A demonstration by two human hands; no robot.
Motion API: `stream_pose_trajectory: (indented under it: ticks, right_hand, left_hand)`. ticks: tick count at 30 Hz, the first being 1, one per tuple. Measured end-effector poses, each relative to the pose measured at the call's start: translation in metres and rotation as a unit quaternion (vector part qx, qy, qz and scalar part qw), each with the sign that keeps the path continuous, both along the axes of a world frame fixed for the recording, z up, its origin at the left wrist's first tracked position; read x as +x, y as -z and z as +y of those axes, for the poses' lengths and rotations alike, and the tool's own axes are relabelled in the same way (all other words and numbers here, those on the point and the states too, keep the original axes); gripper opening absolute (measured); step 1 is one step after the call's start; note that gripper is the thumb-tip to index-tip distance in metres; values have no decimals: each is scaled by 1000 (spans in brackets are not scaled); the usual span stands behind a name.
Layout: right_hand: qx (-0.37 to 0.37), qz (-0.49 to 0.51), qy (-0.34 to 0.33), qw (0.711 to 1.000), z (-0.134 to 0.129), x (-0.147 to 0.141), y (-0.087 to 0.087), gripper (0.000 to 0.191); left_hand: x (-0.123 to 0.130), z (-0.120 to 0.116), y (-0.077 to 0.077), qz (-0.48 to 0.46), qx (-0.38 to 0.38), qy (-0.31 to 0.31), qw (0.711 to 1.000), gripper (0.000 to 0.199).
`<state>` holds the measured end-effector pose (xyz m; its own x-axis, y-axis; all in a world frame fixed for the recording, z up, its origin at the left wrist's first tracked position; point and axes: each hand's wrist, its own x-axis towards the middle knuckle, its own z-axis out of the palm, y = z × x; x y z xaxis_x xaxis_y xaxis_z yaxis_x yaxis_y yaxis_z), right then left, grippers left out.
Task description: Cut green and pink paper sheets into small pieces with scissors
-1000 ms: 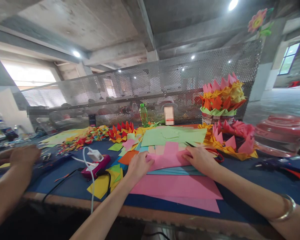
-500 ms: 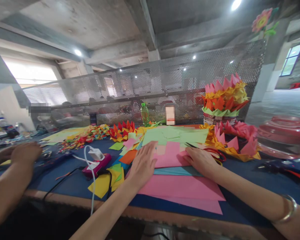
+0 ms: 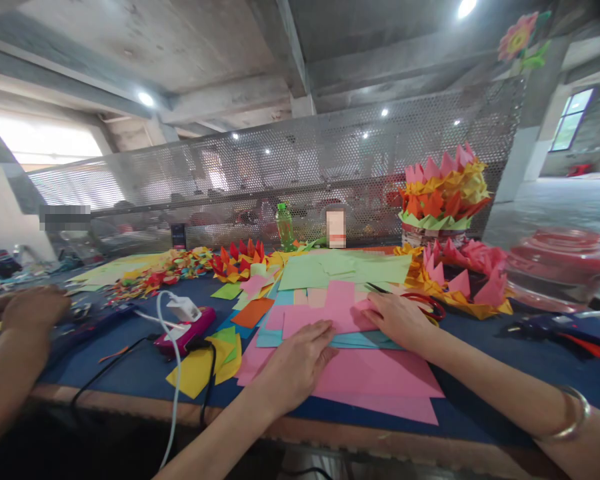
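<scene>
A pink sheet of paper (image 3: 307, 321) lies flat before me, with a narrower pink piece (image 3: 341, 293) standing out beyond its far edge. My left hand (image 3: 300, 363) rests on the near edge of the sheet, fingers stretched out and close together, thumb apart. On the sheet's right end lies my right hand (image 3: 403, 321), its fingers extended and touching the paper; part of that end is hidden beneath it. Under the sheet are blue paper (image 3: 275, 339) and larger pink sheets (image 3: 375, 373). Scissors with red handles (image 3: 433, 307) lie partly behind my right hand.
Green paper (image 3: 380, 269) lies beyond the sheet. At right stand layered paper petals (image 3: 443, 197), a clear jar (image 3: 560, 270) and a dark corded tool (image 3: 545, 328). Left are a purple power strip (image 3: 193, 331), white cable (image 3: 177, 387) and another person's hand (image 3: 35, 313).
My left hand has slid nearer and rightward, from the sheet's left end to its near edge. My right hand stays on the right end. The view has shifted slightly.
</scene>
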<state>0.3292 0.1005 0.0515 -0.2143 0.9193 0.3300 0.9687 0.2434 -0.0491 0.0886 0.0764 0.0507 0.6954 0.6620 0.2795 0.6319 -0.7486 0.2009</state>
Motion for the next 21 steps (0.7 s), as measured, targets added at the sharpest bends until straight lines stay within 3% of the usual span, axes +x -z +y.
stream_pose_trajectory:
  ticks: [6,10,14,21]
  right_hand:
    - [11,69,-14,997,2,5,5,13]
    - [31,142,-10,989,11,14,8,43]
    - [31,182,10,983,19,22,7,47]
    - [9,116,34,993,12,23,10,72]
  left_hand:
    - [1,-2,-2,27,10,10,1000,44]
    - [3,-2,-3,43,18,10,999,44]
    - [3,-2,-3,62,35,10,997,44]
    - [5,-1,-2,94,71,16,993,42]
